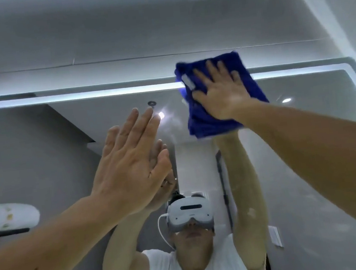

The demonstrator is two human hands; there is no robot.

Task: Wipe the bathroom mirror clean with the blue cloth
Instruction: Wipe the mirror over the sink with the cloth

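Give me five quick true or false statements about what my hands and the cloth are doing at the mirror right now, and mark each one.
1. The right hand presses the blue cloth against the mirror. True.
2. The cloth sits near the mirror's bottom edge. False: it is at the top, overlapping the lit strip.
3. The left hand holds a spray bottle. False: it holds nothing, and its fingers are straight.
4. The cloth is folded, and a white tag shows on it. True.
5. The right hand is balled into a fist around the cloth. False: its fingers are spread flat on it.
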